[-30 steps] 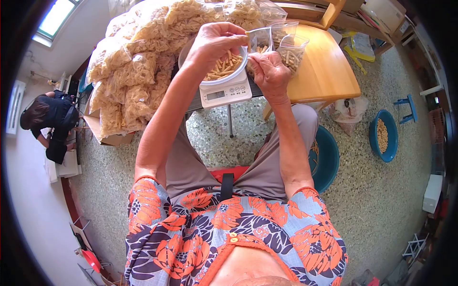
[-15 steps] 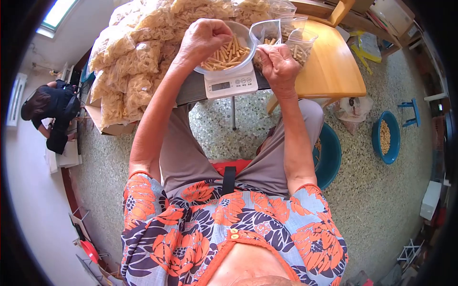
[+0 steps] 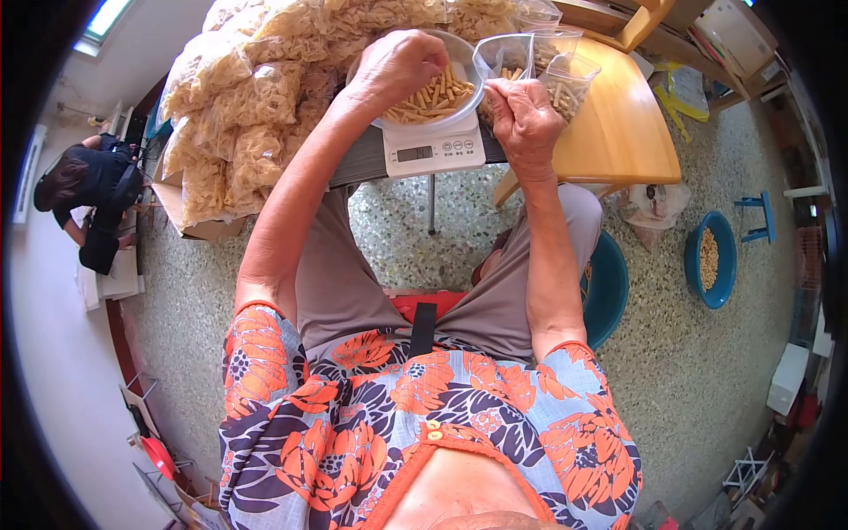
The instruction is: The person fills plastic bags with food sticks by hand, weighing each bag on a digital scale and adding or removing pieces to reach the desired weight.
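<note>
Left hand (image 3: 402,66): over bowl, fingertips bunched; contents hidden
Right hand (image 3: 527,115): pinching edge of clear bag (image 3: 508,55), sticks inside
Bowl (image 3: 475,95): on white scale (image 3: 435,150), tan short sticks (image 3: 433,97) in it; display lit, digits unclear
Packed bags (image 3: 256,115): big heap, left of bowl
Wooden chair (image 3: 623,124): right, beside bags of sticks
Blue basin (image 3: 726,281): floor, far right, pale pieces inside
Other person (image 3: 93,181): far left, dark clothes, bent over

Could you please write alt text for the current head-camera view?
A seated person's left hand is over a bowl of short tan sticks on a digital scale; the right hand pinches a clear bag. Filled bags are heaped nearby.
</note>
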